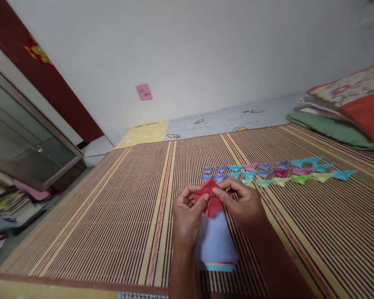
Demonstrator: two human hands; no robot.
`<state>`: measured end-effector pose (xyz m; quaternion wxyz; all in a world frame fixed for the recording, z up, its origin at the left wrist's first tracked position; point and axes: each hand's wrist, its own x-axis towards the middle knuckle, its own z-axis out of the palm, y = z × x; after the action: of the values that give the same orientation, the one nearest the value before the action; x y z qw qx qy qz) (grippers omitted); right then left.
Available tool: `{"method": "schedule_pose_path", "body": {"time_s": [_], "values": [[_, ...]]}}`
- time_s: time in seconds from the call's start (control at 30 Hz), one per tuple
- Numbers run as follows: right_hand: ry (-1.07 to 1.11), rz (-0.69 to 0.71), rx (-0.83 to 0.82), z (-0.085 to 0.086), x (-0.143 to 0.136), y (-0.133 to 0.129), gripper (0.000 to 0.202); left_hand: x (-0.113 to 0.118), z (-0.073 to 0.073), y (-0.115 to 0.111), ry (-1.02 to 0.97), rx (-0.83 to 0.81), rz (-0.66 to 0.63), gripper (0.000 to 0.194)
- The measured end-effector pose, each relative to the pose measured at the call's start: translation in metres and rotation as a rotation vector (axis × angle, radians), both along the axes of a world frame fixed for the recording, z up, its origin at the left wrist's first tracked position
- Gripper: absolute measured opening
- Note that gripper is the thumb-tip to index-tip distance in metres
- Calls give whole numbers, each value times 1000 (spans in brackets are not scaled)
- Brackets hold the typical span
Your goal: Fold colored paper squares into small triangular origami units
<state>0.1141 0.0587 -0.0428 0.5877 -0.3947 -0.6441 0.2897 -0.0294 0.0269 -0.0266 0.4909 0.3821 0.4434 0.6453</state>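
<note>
Between my two hands is a folded red paper [211,187], diamond-shaped with creases across its face. My left hand [188,209] pinches its left side, thumb on top. On the right side my right hand [244,203] grips it the same way, with the thumb near the centre. Below the folded paper lies a stack of coloured paper sheets [216,241], light blue on top, with turquoise and red edges showing at the bottom. Just beyond my hands stand rows of small folded paper pieces [280,172] in blue, purple, pink, green and yellow.
A striped bamboo mat [112,216] covers the bed. Folded bedding, a green piece [327,128] and a red-and-floral one [361,99], is piled at the right. A pink note [143,92] sticks to the white wall. At the left are a glass-door cabinet [28,137] and stacked books [11,203].
</note>
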Motion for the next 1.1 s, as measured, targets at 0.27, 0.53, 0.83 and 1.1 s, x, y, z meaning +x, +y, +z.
{"method": "schedule_pose_path", "body": {"time_s": [0.27,0.53,0.83,1.1], "values": [[136,126,-72,-1,-6,-2,13,3,-1,2,-51,47,27,43],[79,123,-88,4,-2,-5,17,-3,-3,2,-44,1,-28,31],[73,220,-102,4,5,-2,18,-3,-5,0,57,-15,-119,24],[72,199,-99,5,6,-3,22,2,0,-2,52,-19,-113,25]]}}
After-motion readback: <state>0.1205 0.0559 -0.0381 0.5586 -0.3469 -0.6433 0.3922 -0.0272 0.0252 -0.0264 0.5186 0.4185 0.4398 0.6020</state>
